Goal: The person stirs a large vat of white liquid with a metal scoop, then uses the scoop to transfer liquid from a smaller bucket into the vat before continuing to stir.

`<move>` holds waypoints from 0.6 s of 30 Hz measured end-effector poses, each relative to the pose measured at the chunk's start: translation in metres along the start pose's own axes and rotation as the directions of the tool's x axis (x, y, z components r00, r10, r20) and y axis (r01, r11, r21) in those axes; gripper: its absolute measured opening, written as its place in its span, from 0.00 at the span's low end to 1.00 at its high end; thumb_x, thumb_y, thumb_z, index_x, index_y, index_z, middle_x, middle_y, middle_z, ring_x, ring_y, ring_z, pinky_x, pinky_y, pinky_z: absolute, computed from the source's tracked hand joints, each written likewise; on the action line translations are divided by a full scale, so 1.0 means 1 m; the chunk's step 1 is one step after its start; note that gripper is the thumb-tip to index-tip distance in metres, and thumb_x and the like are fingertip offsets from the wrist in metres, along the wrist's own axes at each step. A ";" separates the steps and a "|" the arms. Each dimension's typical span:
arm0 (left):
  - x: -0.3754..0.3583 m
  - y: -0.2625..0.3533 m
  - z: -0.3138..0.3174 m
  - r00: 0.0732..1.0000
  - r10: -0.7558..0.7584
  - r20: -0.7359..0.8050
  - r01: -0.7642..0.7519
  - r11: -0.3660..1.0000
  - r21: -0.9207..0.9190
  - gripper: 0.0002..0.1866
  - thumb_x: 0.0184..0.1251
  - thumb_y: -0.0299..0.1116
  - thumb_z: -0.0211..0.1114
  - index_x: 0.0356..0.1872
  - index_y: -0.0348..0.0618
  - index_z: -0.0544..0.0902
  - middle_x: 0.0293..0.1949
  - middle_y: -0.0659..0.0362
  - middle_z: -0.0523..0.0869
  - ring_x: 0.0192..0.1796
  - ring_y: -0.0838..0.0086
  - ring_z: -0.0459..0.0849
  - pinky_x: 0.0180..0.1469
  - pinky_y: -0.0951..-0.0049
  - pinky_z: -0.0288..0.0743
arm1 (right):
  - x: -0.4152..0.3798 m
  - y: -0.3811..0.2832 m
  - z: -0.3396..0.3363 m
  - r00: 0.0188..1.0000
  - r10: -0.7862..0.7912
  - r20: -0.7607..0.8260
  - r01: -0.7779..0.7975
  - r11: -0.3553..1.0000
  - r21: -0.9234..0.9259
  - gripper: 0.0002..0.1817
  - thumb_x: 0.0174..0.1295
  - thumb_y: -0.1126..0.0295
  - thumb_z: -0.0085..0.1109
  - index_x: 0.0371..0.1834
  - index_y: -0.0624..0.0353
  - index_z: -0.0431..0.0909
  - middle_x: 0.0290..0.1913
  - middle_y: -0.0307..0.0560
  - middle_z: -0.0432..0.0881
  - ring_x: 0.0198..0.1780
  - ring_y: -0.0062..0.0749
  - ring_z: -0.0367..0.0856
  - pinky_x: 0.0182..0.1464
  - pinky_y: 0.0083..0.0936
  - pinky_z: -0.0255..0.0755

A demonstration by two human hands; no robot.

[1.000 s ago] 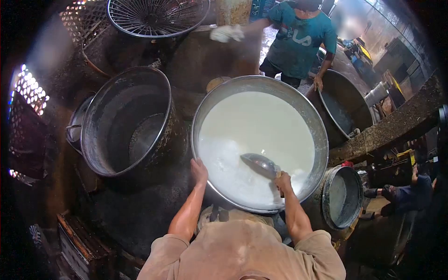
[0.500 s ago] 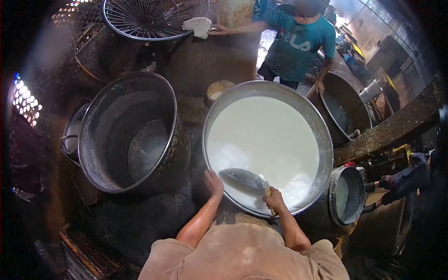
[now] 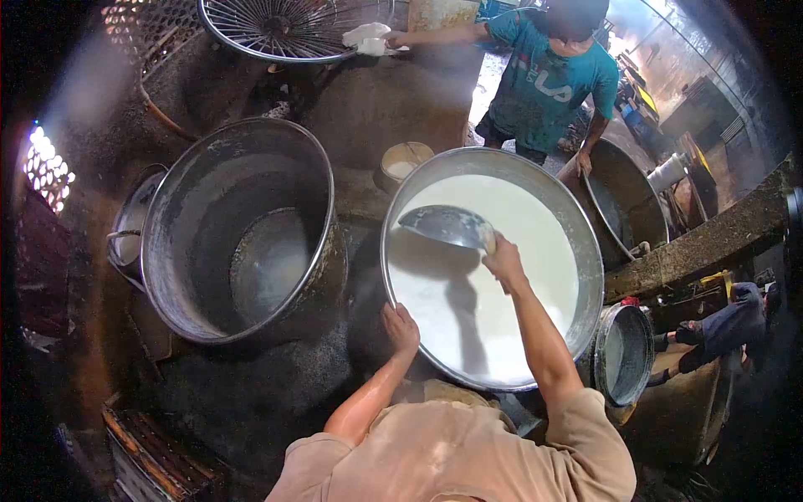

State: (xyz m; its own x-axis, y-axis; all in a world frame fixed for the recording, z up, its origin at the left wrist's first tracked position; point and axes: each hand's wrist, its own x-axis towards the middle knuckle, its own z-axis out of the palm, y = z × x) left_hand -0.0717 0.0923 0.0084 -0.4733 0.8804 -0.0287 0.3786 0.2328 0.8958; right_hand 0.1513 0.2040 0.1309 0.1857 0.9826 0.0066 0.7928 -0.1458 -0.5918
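Right hand [image 3: 505,263] tight around scoop [image 3: 445,225] above vat [image 3: 590,269] of white liquid [image 3: 523,251] (left hand [image 3: 401,329] flat against its rim)

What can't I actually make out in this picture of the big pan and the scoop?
All in the head view:
Floor of the big pan: hidden under white liquid.
Part of the handle of the scoop: covered by the right hand.
Far side of the wire rack: cut off by the top edge.
What the pale thing is: too small and blurred.
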 end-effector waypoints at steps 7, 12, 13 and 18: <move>0.002 -0.008 0.006 0.989 0.128 -0.077 -0.125 0.991 0.043 0.15 0.68 0.33 0.48 0.46 0.28 0.66 0.43 0.36 0.72 0.47 0.43 0.69 0.51 0.52 0.62 | 0.015 0.027 0.035 0.956 0.167 0.242 -0.112 0.968 -0.224 0.11 0.50 0.69 0.55 0.31 0.68 0.76 0.24 0.58 0.81 0.22 0.42 0.82 0.23 0.31 0.78; 0.002 -0.007 0.006 0.996 0.069 -0.065 -0.067 0.997 0.034 0.17 0.68 0.35 0.48 0.47 0.29 0.66 0.43 0.36 0.72 0.48 0.43 0.70 0.51 0.53 0.62 | -0.023 0.087 0.052 0.942 0.185 0.281 -0.114 0.961 -0.252 0.13 0.52 0.66 0.54 0.27 0.68 0.77 0.21 0.55 0.80 0.19 0.39 0.81 0.20 0.31 0.76; 0.002 -0.008 0.007 0.996 0.058 -0.066 -0.057 0.998 0.018 0.17 0.67 0.35 0.49 0.47 0.28 0.66 0.43 0.36 0.72 0.49 0.43 0.70 0.52 0.54 0.62 | -0.032 0.099 0.052 0.948 0.165 0.273 -0.090 0.959 -0.267 0.14 0.53 0.65 0.53 0.27 0.69 0.77 0.21 0.56 0.80 0.19 0.40 0.81 0.21 0.31 0.76; 0.004 -0.009 0.008 0.994 0.066 -0.092 -0.061 0.996 0.062 0.20 0.67 0.37 0.49 0.50 0.28 0.66 0.45 0.35 0.73 0.49 0.43 0.70 0.52 0.53 0.63 | -0.088 0.122 0.042 0.934 0.275 0.229 -0.201 0.933 -0.300 0.14 0.55 0.65 0.51 0.27 0.69 0.77 0.22 0.57 0.80 0.20 0.41 0.81 0.23 0.33 0.76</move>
State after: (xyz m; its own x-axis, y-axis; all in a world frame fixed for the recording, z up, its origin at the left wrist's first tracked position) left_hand -0.0708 0.0969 -0.0032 -0.5187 0.8519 0.0717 0.4553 0.2043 0.8666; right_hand 0.2070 0.1045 0.0246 0.2581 0.9039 -0.3412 0.8761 -0.3678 -0.3116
